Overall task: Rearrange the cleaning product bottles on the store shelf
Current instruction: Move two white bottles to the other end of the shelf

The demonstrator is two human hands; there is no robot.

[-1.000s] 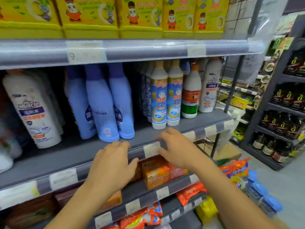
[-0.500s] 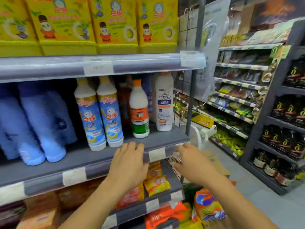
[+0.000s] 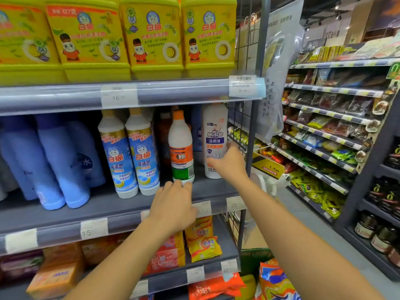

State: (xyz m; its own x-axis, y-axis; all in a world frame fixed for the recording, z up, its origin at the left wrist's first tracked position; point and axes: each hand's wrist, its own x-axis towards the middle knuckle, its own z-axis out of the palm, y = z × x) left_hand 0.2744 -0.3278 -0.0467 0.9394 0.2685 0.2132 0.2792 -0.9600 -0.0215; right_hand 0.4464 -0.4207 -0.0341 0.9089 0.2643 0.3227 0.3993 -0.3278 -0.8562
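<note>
On the middle shelf (image 3: pixel 104 204) stand several purple-blue bottles (image 3: pixel 62 165) at the left, two white bottles with blue cat labels (image 3: pixel 129 156), a white bottle with an orange cap and label (image 3: pixel 180 148), and a white Mr Muscle bottle (image 3: pixel 214 135) at the right end. My right hand (image 3: pixel 227 161) wraps around the lower part of the Mr Muscle bottle. My left hand (image 3: pixel 173 206) lies on the shelf's front edge, fingers spread, fingertips at the base of the orange-capped bottle.
Yellow detergent jugs (image 3: pixel 151 37) fill the shelf above. Orange and yellow soap packets (image 3: pixel 201 239) lie on the shelf below. A wire grid panel (image 3: pixel 244 126) ends the shelf unit on the right. Across the aisle stand snack racks (image 3: pixel 324 131) and dark jars (image 3: pixel 381 234).
My right hand rose from the shelf's front edge and closed on the Mr Muscle bottle. My left hand slid right towards the orange-capped bottle. The view has swung right along the shelf.
</note>
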